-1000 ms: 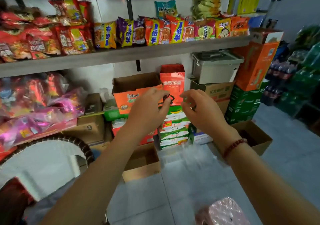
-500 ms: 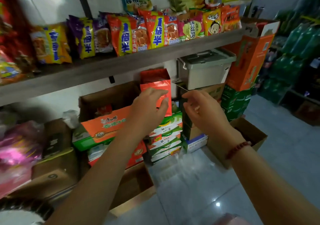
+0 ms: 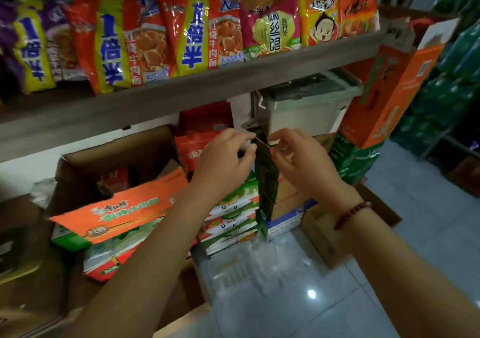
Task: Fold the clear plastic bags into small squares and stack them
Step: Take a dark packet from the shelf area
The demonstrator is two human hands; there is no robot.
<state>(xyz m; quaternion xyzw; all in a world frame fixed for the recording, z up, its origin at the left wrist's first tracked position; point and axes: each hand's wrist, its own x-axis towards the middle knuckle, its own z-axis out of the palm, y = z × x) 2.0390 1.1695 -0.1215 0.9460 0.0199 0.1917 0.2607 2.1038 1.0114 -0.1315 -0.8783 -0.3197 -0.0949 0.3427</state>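
Head view, looking forward and down along two bare arms. Left hand (image 3: pixel 223 161) and right hand (image 3: pixel 301 161) raised side by side in front of the shelf (image 3: pixel 181 96), fingertips almost meeting. Both grips narrow: thumb against forefinger on each side, pinching the top edge of a clear plastic bag (image 3: pixel 259 257). Bag hanging down from the pinch, nearly invisible near the hands, seen better lower down as a faint ribbed shimmer over the floor (image 3: pixel 428 220).

Held high probably to let the film drop straight and flat by its own weight, so that edges can be matched before a fold. Pinches set close together probably because two corners are being brought one onto the other. Hard to tell how many layers are between the fingers.

Folding judged at an early stage; no finished square or stack visible anywhere.

Red bead bracelet (image 3: pixel 350 214) on the right wrist. Noodle packets (image 3: pixel 192 33) on the shelf behind, cartons (image 3: pixel 117 213) below at left, a pale plastic box (image 3: pixel 306 104) at far right of the hands.
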